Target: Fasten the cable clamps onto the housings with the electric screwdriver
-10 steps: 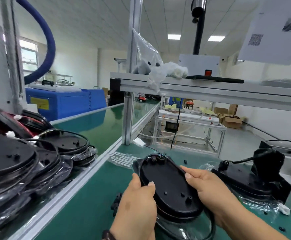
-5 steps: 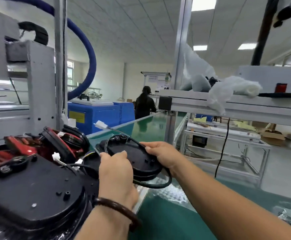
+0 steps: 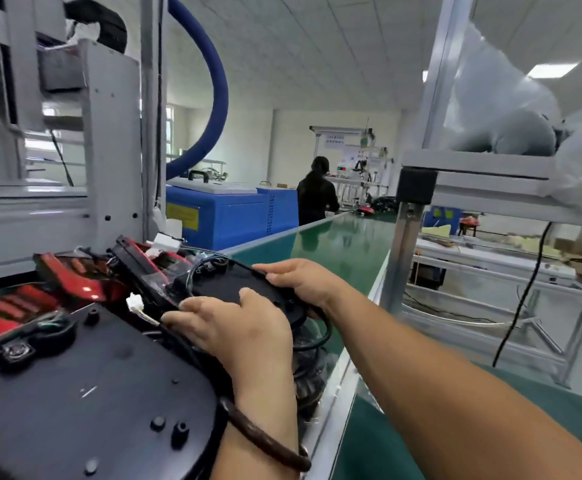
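Lower left of the frame: a foreground housing (image 3: 85,393) lies in front of a heap of red-and-black parts (image 3: 71,282). At centre, a worker's left hand (image 3: 244,330), thumb on top and fingers stretched along the near edge, and right hand (image 3: 303,278), fingers curled over the far edge, grip the held housing (image 3: 220,287) roughly flat above the heap. Its cable (image 3: 320,337) loops beneath. The left hand is nearer the heap. No screwdriver shows. The green belt (image 3: 345,244) runs right.
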Demonstrator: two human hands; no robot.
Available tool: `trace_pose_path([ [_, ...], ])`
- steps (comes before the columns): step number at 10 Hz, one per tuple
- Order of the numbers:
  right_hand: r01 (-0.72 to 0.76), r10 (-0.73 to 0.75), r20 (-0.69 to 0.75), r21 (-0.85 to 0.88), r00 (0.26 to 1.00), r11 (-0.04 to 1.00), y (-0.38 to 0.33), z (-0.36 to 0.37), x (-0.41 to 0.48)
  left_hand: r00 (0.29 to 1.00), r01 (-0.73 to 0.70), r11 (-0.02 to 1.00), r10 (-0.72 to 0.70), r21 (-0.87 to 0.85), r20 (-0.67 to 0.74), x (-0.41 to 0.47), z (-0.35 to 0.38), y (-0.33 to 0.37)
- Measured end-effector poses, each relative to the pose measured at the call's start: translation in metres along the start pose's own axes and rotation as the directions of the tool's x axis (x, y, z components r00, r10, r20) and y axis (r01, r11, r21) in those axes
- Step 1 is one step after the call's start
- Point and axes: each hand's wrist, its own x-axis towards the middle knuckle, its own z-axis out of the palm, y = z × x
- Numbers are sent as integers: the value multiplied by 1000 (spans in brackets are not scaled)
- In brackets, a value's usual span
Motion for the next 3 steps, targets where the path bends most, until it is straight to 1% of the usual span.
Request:
trace_pose_path([
  [1,-17,15,36,62,999,998,5,-5,3,931,-341,896,363,283,-28,-11,2,-9],
  [2,-6,0,45,133,999,991,6,-9,5,902,-399,789,428,467,49,-22,2,-6],
  [3,-47,50,0,332,999,942,7,-9,7,873,-448,716,479,535,89,-28,-1,3],
])
